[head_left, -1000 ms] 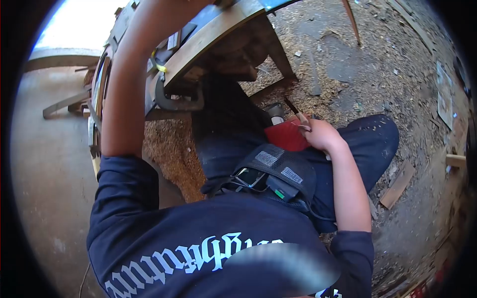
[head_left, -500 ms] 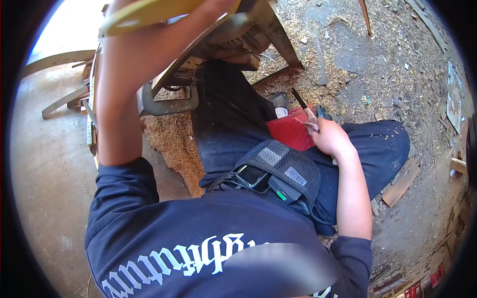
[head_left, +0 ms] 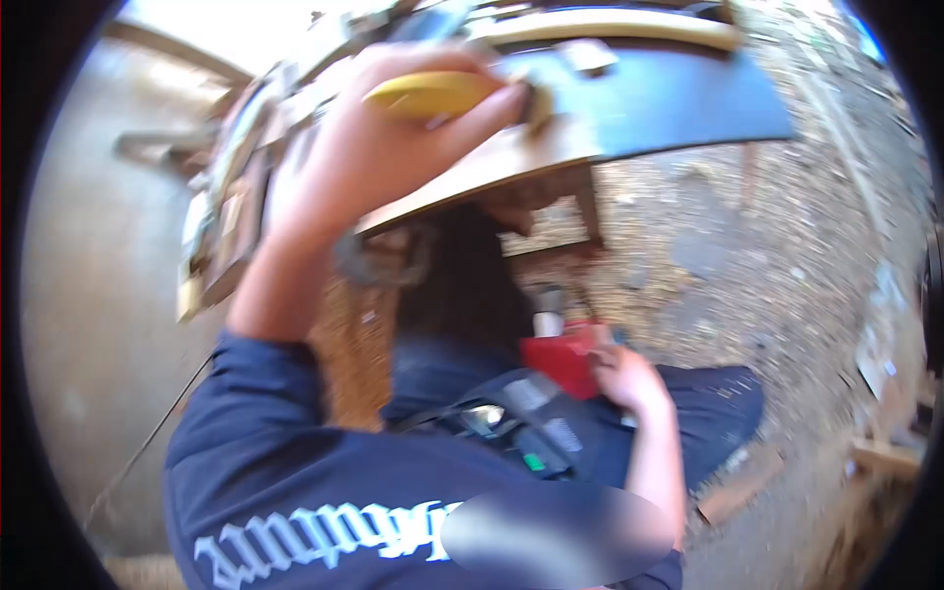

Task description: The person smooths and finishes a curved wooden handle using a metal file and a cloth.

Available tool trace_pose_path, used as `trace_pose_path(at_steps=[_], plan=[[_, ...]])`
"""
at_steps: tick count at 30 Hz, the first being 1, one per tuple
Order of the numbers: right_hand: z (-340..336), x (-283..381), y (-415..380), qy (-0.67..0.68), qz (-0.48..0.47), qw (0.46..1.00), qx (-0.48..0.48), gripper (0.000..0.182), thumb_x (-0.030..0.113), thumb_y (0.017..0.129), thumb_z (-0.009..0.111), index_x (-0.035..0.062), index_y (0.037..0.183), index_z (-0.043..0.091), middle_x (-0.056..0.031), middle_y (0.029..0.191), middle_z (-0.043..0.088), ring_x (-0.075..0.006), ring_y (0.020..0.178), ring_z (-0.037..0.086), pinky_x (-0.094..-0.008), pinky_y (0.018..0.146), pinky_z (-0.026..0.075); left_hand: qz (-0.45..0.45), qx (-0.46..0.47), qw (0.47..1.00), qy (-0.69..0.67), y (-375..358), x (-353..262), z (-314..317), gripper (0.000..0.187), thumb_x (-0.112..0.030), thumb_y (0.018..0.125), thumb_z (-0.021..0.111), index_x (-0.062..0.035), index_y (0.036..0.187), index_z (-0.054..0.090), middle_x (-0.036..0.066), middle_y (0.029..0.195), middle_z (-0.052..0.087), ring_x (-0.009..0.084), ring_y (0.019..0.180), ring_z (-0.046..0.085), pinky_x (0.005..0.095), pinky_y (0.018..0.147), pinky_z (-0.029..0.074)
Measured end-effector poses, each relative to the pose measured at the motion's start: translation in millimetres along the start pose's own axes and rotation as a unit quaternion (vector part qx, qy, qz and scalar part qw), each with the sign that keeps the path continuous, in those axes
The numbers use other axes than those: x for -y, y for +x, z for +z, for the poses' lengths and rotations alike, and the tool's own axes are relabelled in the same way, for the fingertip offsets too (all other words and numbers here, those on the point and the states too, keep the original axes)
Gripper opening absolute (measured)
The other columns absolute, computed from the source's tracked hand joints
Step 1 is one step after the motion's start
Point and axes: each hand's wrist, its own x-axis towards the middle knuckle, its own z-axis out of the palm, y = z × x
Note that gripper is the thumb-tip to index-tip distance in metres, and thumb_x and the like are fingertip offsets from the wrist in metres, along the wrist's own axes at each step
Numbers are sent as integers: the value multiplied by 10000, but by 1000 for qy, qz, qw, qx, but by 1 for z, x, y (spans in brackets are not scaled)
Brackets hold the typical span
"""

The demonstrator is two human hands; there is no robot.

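My left hand (head_left: 423,108), raised over the workbench, is closed around a yellow-handled tool (head_left: 428,95). Its dark, yellowish working end (head_left: 536,106) is blurred and sits over the pale board (head_left: 492,177); contact cannot be made out. Low by my folded leg, my right hand (head_left: 626,376) is closed on a slim dark-tipped tool (head_left: 592,307), largely smeared by motion. Beside those fingers lies a red sheet-like piece (head_left: 562,364), between my legs.
A blue surface (head_left: 688,103) continues the bench to the right, with a small pale block (head_left: 588,56) and a long curved wood piece (head_left: 610,28). A C-clamp (head_left: 383,258) hangs under the near edge. Shavings cover the floor (head_left: 688,236). Wood pieces (head_left: 226,216) stand at left.
The view has tilted up, bringing the bench top and blue surface into sight. My left hand with the yellow-handled tool now shows fully. My right hand stays by the red piece.
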Motion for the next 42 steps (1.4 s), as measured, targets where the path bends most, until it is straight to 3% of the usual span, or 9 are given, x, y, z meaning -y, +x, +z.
trace_pose_path(at_steps=[1,2,6,7,10,13,14,23,42], plan=[[2,-3,7,-11,-1,1000,25,384,262,968,576,90,1285,709,-182,1208,737,-374,1098,713,-443,980,563,10,26,998,49,-4,-16,-1,181,-194,891,859,-55,972,776,62,841,758,168,746,707,321,692,552],[16,-25,17,-37,-49,997,51,437,180,956,547,137,1390,577,-229,1127,743,-397,1004,732,-515,860,583,23,50,994,98,-7,-31,0,190,-184,884,862,-36,949,762,75,834,752,184,752,700,329,687,547],[-23,18,-4,-16,50,997,59,728,153,843,621,135,1557,475,-225,1157,746,-382,1035,736,-455,875,578,-101,4,995,-16,-20,13,-2,140,-117,1030,685,4,1080,736,67,879,721,136,849,698,270,775,542],[-15,10,-7,-2,61,998,12,396,219,900,619,127,1272,720,-191,1112,757,-358,1034,733,-461,889,577,-57,-54,997,-18,-20,41,8,157,-138,1057,648,4,1070,713,50,884,692,131,829,674,267,754,525],[-13,20,-12,-17,76,997,-8,350,229,894,644,75,1185,763,-231,1113,755,-387,1058,733,-474,903,574,-94,19,994,59,-22,93,-5,196,-173,1043,670,4,961,669,66,818,623,142,717,589,313,681,477],[-9,20,-4,-12,75,997,0,336,234,896,640,59,1152,768,-238,1094,755,-394,1042,733,-480,891,573,-31,18,989,142,-15,89,6,193,-179,1001,714,-10,927,662,115,804,613,179,694,578,325,690,470],[-3,12,1,-7,70,998,0,330,237,896,639,56,1138,769,-240,1085,755,-395,1038,733,-480,887,573,-107,80,990,52,1,68,9,181,-166,986,728,-9,929,659,133,803,627,207,653,604,333,659,481],[3,5,3,-4,59,998,-5,307,238,878,619,47,1068,767,-255,1009,750,-405,934,742,-489,810,576,-81,73,975,-193,55,24,44,236,-202,1014,702,3,898,693,49,710,676,71,630,642,230,574,492],[2,2,8,-16,66,998,9,344,284,897,611,60,1103,770,-262,1022,751,-418,971,738,-500,863,577,-63,118,981,-139,48,-21,51,288,-186,978,759,9,790,660,54,632,676,83,550,655,228,522,492]])
